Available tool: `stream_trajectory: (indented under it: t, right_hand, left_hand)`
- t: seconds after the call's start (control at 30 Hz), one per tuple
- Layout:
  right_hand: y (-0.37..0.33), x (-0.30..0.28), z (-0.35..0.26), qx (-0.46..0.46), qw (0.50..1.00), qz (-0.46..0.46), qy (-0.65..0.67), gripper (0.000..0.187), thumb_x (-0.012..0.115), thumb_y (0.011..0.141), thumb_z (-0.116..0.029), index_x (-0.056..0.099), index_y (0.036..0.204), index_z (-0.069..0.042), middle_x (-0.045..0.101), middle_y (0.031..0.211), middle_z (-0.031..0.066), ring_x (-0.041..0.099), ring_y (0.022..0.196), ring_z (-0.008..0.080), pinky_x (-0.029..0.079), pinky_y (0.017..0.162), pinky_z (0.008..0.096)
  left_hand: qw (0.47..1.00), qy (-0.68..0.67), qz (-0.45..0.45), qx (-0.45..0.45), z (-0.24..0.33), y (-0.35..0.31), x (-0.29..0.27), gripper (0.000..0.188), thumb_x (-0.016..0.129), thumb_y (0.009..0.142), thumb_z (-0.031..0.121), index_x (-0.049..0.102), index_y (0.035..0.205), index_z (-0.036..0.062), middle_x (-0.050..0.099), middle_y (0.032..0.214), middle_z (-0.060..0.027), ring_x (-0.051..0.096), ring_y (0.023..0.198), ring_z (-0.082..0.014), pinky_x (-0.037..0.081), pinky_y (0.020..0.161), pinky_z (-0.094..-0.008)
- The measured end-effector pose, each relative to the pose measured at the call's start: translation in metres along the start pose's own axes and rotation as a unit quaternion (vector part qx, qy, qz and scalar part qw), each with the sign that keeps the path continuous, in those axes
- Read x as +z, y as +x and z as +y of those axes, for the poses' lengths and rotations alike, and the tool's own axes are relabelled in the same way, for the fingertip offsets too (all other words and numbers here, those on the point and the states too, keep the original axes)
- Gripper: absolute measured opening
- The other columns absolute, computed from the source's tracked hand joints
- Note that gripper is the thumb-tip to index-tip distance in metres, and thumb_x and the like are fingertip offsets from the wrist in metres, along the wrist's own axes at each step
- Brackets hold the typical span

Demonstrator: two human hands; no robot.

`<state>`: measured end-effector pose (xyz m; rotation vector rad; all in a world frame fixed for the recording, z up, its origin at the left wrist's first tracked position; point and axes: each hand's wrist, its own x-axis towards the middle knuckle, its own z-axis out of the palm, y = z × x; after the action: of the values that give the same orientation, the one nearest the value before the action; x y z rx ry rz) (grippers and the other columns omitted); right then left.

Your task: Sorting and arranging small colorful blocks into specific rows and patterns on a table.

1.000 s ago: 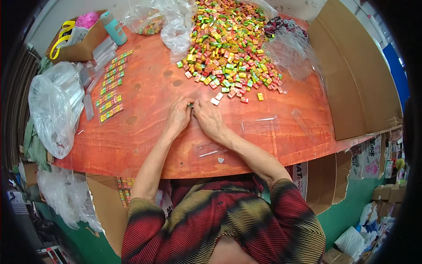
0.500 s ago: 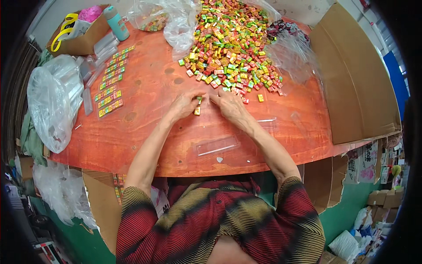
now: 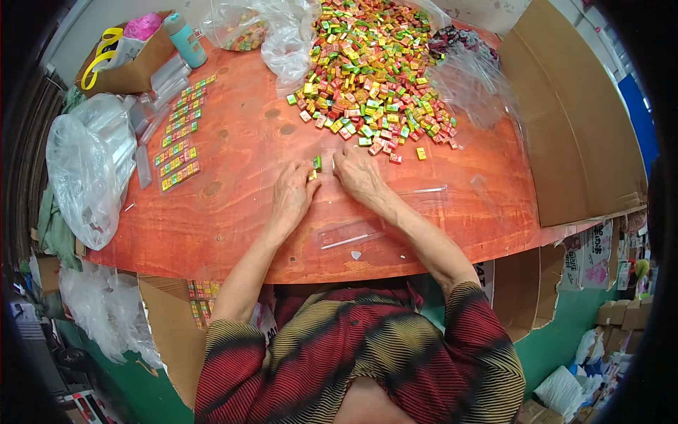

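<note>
My left hand (image 3: 293,189) is closed at the middle of the table, its thumb and fingers around a small yellow box, mostly covered. A small green box (image 3: 317,163) stands just beyond its fingertips. Close on the other side, my right hand (image 3: 359,177) has its fingers bent together; a pale sliver shows at the tips, too small to name. Past both hands spreads a big heap of small red, yellow and green boxes (image 3: 378,85). A loose yellow box (image 3: 421,153) lies at its near right edge.
Rows of little boxes in clear strips (image 3: 181,175) lie at left, beside a plastic bag of clear trays (image 3: 92,162). A clear tray (image 3: 349,234) rests near the table's front edge. A tall cardboard sheet (image 3: 572,120) borders the right; a turquoise bottle (image 3: 185,39) stands far left.
My left hand has moved nearer and turned, its fingers now covering much of the yellow box. The right hand has shifted slightly left and nearer me.
</note>
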<state>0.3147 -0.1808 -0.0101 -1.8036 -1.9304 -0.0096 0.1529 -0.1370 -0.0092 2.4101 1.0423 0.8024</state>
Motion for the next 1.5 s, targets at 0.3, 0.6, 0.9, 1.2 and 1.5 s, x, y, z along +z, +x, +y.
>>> stream_trajectory:
  t: [0.3,0.6,0.9,1.2,1.5]
  right_hand:
    - [0.004,0.005,-0.002,-0.004,1.0,-0.005,-0.008,0.011,0.054,0.073,-0.01,0.052,0.076,0.0,0.05,0.078,0.0178,0.054,0.07,0.0332,0.043,0.059,0.0424]
    - [-0.01,-0.052,0.033,0.105,0.994,-0.01,0.035,0.031,0.053,0.073,-0.007,0.055,0.104,-0.007,0.052,0.081,0.0143,0.054,0.078,0.0302,0.045,0.064,0.04]
    - [-0.016,-0.005,0.016,0.018,0.999,0.036,-0.017,0.014,0.055,0.074,-0.013,0.052,0.086,-0.005,0.052,0.075,0.0143,0.055,0.071,0.0312,0.045,0.057,0.0409]
    - [-0.042,-0.048,0.037,0.151,0.987,0.034,-0.03,0.013,0.052,0.078,-0.011,0.051,0.088,-0.003,0.051,0.079,0.0167,0.055,0.073,0.0336,0.045,0.06,0.0425]
    - [-0.047,-0.032,0.045,0.136,0.99,0.031,-0.031,0.015,0.053,0.077,-0.011,0.05,0.089,-0.002,0.053,0.079,0.0163,0.055,0.075,0.0336,0.044,0.062,0.0429]
  left_hand:
    - [0.989,-0.07,-0.133,-0.004,-0.016,0.036,-0.015,0.036,0.069,0.07,0.017,0.057,0.1,0.0005,0.054,0.088,-0.0126,0.055,0.084,-0.0277,0.044,0.072,-0.0359]
    - [0.991,-0.057,-0.083,0.083,-0.007,0.032,0.006,0.046,0.071,0.068,0.021,0.056,0.108,0.0074,0.052,0.097,-0.014,0.053,0.09,-0.0312,0.044,0.076,-0.0375]
    - [0.998,0.0,-0.033,0.055,0.013,0.024,0.028,0.033,0.068,0.07,0.016,0.061,0.102,0.0127,0.052,0.087,-0.012,0.054,0.081,-0.0289,0.045,0.069,-0.0383]
    - [0.994,0.007,-0.085,0.063,0.026,0.028,0.018,0.035,0.068,0.07,0.018,0.059,0.104,0.0135,0.047,0.085,-0.0123,0.052,0.079,-0.0299,0.044,0.068,-0.0388]
    - [0.99,0.013,-0.104,0.09,0.024,0.03,0.031,0.03,0.069,0.07,0.019,0.062,0.099,0.0162,0.046,0.082,-0.0115,0.052,0.077,-0.0292,0.043,0.067,-0.0388]
